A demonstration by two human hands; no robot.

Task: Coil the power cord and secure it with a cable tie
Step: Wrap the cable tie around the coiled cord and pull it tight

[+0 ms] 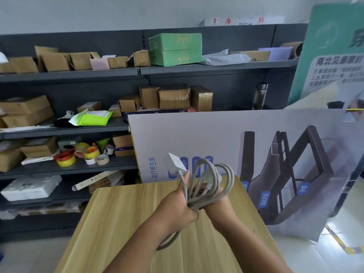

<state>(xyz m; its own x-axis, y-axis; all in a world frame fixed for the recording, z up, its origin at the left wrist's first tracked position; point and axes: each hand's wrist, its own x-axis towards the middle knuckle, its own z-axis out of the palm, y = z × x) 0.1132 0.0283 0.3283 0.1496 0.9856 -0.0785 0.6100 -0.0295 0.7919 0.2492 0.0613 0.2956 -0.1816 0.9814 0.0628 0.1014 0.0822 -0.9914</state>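
Both hands hold the grey power cord point(208, 180), gathered in several loops, above the light wooden worktop point(122, 223). Left hand point(177, 205): fingers closed around the bundled strands. Right hand point(216, 200): inside the loops, finger state cannot be told. White socket block point(174, 163) projects above the left hand.

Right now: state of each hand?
Left hand: closed around the bundled power cord, socket block sticking up above it.
Right hand: closed on the same coil, fingers through the loops.
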